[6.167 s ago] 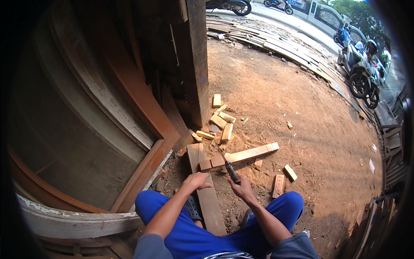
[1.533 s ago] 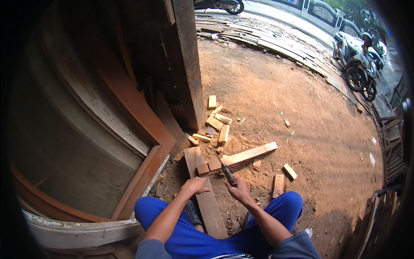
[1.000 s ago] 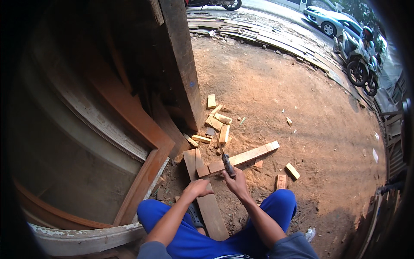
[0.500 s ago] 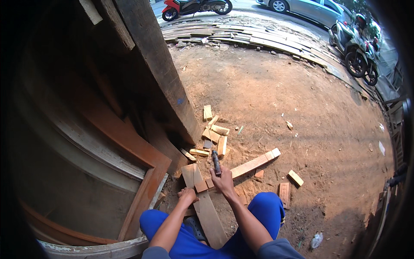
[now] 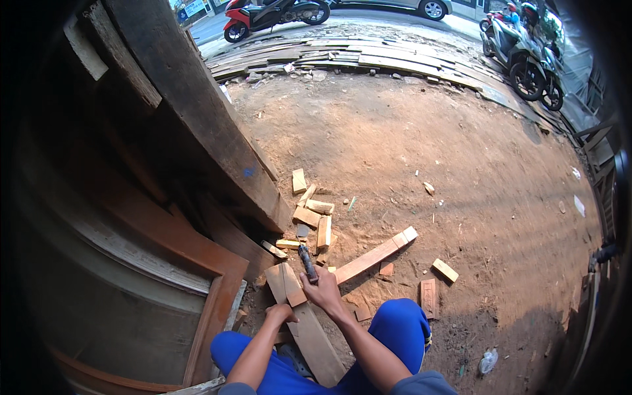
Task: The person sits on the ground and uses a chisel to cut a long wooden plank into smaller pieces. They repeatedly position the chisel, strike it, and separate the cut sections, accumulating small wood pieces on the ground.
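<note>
My right hand (image 5: 320, 289) is closed round the dark handle of a hand saw (image 5: 307, 262); its thin blade is hard to make out. Under that hand, a light wooden strip (image 5: 375, 257) lies across a wide plank (image 5: 313, 339), its middle hidden by the hand. The near left end of the strip rests on the plank. There my left hand (image 5: 283, 314) presses with its fingers curled at the strip's end, though the fingertips are partly hidden. The plank slants between my knees.
Several cut wood blocks (image 5: 320, 224) lie in a pile beyond the plank. A thick dark post (image 5: 217, 145) and a brown wooden frame (image 5: 220, 289) stand at left. More offcuts (image 5: 445, 270) are on the dirt at right. Stacked boards (image 5: 401, 59) and motorbikes (image 5: 526, 72) are farther off.
The view has turned a little, shifting the scene left. My right hand has drawn the saw slightly toward me and closer to the left hand. The left hand stays at the strip's end.
</note>
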A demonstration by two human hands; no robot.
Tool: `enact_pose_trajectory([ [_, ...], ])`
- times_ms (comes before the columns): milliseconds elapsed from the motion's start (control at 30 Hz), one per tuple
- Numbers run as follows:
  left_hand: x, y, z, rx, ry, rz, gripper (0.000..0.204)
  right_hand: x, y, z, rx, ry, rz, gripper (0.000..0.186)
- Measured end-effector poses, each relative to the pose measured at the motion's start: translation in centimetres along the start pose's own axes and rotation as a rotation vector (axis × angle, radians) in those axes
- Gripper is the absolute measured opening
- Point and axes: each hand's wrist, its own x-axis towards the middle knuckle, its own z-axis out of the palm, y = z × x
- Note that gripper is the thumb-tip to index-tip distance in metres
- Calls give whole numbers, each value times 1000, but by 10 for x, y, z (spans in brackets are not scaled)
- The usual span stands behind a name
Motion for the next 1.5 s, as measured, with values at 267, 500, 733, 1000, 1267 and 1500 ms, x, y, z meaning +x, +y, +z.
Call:
enact_pose_trajectory([
  [267,2,6,-2,56,22,-36,76,2,-4,-8,-49,-20,-16,31],
  [500,-14,14,-12,35,-40,-11,80,-1,-24,-11,44,26,2,32],
  [733,-14,2,-7,15,49,62,78,-6,-36,-1,73,54,-62,33],
  [1000,-10,1,-1,27,145,100,73,-10,-49,-2,58,15,-41,34],
  [1267,-18,14,-16,-85,456,-8,91,-8,-53,-8,31,21,-27,35],
  [1500,-7,10,-8,-197,522,155,61,-6,-53,-9,1,-1,-18,34],
])
